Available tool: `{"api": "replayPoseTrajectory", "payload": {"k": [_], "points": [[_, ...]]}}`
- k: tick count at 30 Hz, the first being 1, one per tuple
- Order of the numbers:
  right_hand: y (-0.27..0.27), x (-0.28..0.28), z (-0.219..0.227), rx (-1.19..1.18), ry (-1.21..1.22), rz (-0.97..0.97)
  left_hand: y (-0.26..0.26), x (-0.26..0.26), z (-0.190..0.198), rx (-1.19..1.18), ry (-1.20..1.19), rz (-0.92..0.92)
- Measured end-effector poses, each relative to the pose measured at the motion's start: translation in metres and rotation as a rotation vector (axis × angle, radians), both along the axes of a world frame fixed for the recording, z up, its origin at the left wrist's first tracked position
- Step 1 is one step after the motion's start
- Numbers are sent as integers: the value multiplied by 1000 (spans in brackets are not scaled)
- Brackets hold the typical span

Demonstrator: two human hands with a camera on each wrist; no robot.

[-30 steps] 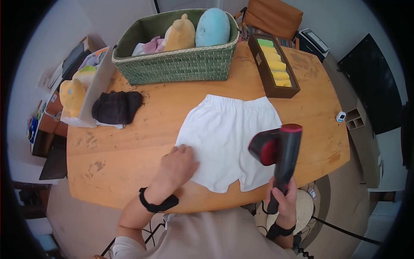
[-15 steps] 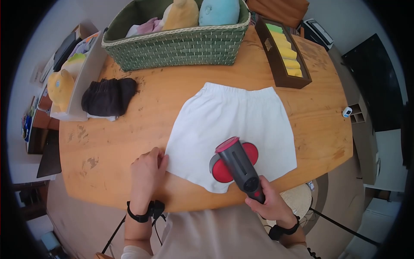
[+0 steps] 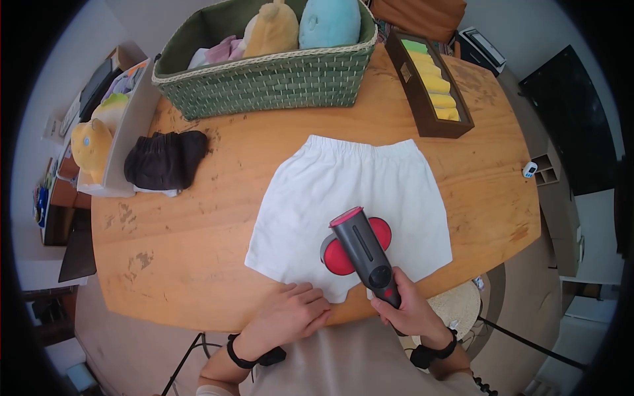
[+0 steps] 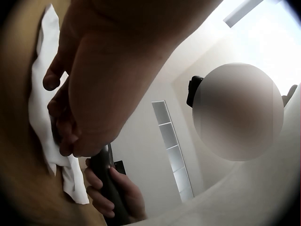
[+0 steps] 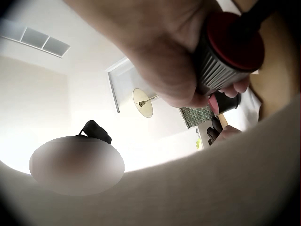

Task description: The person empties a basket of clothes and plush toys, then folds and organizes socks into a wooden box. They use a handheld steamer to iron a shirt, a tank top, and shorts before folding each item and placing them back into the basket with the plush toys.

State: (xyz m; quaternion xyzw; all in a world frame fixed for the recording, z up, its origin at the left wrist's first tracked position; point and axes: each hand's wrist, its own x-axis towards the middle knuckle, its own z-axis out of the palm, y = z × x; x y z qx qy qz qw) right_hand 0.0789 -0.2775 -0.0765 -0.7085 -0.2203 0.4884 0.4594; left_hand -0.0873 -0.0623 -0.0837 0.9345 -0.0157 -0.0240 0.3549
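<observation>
White shorts (image 3: 350, 191) with a gathered elastic waistband lie spread on the wooden table (image 3: 198, 237), waistband away from me. My right hand (image 3: 411, 310) grips the handle of a dark grey and red handheld garment steamer (image 3: 366, 247). Its red-backed head sits over the lower middle of the shorts, hiding the cloth beneath. At the hem of the left leg is my left hand (image 3: 290, 313), back up, its fingers loosely bent over the cloth edge. From the left wrist, the thumb and fingers show apart beside the white fabric (image 4: 42, 103).
A green woven basket (image 3: 264, 89) with plush toys stands at the back. A brown box (image 3: 439, 119) of yellow and green rolled cloths is right of it. Dark folded clothing (image 3: 165, 160) lies at left beside a white bin (image 3: 139, 119). A small white device (image 3: 529, 169) sits at the right edge.
The steamer has swung left from the right leg onto the middle of the shorts. My left hand has gone from the shorts' left side down to the front hem.
</observation>
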Motion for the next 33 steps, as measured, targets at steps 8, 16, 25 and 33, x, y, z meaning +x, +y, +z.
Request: {"api": "replayPoseTrajectory", "payload": {"k": [8, 16, 25, 33], "points": [[30, 2, 2, 29, 184, -76, -13, 9, -10, -71, 130, 132], [67, 23, -6, 108, 90, -145, -12, 17, -8, 15, 200, 87], [105, 49, -9, 157, -25, -179, -11, 18, -18, 16, 107, 91], [130, 74, -16, 203, -56, -250, -11, 21, -17, 46, 224, 61]]}}
